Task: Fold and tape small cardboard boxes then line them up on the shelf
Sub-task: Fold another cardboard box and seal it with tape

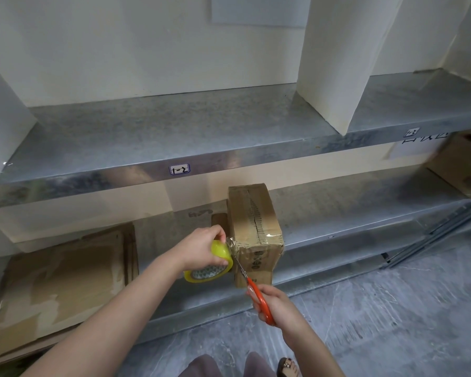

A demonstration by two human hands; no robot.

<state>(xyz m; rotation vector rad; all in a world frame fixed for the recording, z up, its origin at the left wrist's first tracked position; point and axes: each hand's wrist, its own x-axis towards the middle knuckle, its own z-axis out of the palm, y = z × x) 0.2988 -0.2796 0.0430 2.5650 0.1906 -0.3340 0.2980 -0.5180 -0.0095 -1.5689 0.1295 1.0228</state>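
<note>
Step in hand: cutting tape. My left grip (201, 247) holds tape roll (219, 263); right grip (273, 304) holds scissors (252, 286), blades on the strip between. Box (253, 229) just beyond both, on shelf (337, 235). Next, likely: clean snip.

The small brown box (256, 227) stands at the front edge of the low metal shelf (351, 232). Its flaps are shut. Clear, shiny tape runs along the seam on top and down its front. The yellow tape roll (220, 254) is just left of the box, tilted, with a strip of tape stretched over to the box. The orange scissors (252, 285) are in front of the box, with the blades pointing up at that strip. Flat cardboard pieces (65, 281) lie well to the left of the box.
</note>
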